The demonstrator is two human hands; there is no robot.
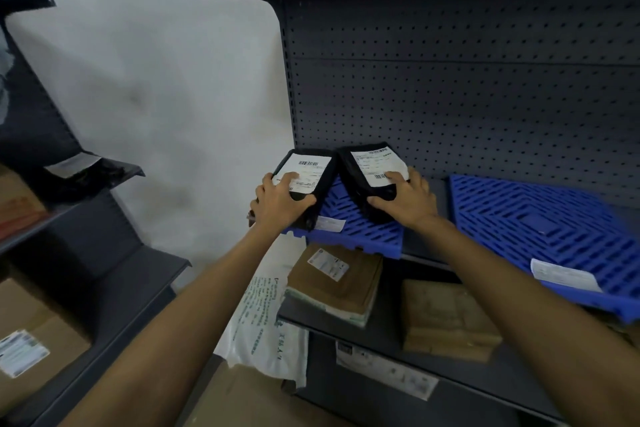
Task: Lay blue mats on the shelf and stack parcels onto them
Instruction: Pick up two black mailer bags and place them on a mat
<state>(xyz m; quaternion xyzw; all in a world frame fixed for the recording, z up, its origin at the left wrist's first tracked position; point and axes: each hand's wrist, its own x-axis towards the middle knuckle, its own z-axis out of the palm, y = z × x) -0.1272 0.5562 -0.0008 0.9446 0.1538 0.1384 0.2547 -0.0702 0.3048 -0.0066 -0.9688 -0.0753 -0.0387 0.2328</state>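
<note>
Dark metal shelf (419,246) with pegboard back (450,80) carries two blue mats: left mat (363,229) and, well apart at its 3 o'clock, right mat (540,222) with a loose paper label (564,276) on its near edge.

Two black parcels with white labels sit tilted and side by side on the left mat's far-left part. Left hand (280,199) grips the near end of the left parcel (308,180), thumb across it. Right hand (408,199) grasps the right parcel (367,177), fingers on its label.

Lower shelf, 6 o'clock of the mats: brown parcel stack (334,279) and a second brown parcel (446,319). White plastic bag (266,322) hangs at 7 o'clock. Side shelving at 9 o'clock holds a cardboard box (34,340) and a black bag (86,173).
</note>
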